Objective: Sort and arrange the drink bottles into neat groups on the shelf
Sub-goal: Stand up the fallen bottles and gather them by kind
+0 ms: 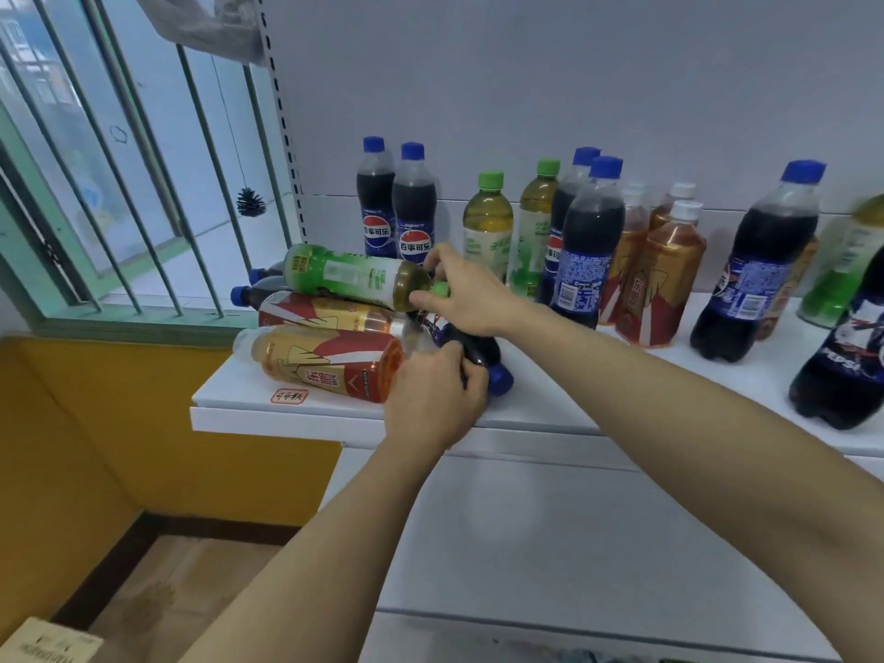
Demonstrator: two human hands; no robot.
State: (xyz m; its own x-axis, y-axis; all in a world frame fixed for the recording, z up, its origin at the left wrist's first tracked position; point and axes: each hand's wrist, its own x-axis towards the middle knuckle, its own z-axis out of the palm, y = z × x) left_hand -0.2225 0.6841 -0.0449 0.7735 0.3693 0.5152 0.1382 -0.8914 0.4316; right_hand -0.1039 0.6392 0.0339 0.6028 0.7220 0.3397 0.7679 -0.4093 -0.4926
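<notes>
Setting: a white shelf (550, 404) against a pale back panel, beside a barred window (119, 184), is seen from above.
Heap: at the shelf's left end several bottles lie on their sides in a pile, not yet sorted.
Top of heap: a green tea bottle (354, 275) lies across the pile, its green cap pointing right.
Lower heap: two amber tea bottles with red and gold labels (330, 361) lie below it, and further dark cola bottles are partly hidden behind.
Right hand: the right hand (459, 289) is closed round the neck and cap of the green tea bottle, fingers curled and pinching the cap end.
Left hand: the left hand (430, 390) is wrapped round the neck of a lying Pepsi bottle (473, 346), fingers pressed together just behind its blue cap.
Standing groups: two Pepsi bottles (397, 208) stand at the back, then two green tea bottles (512, 227), then more cola and amber tea bottles mixed together to the right.
Step in hand: two bottles are judged to be gripped for lifting out of the pile, one per hand.
Next move: each bottle would need to be raised clear, turned upright and set beside its own kind.
Risk: the amber bottles underneath may roll towards the shelf edge once the top load is removed.
</notes>
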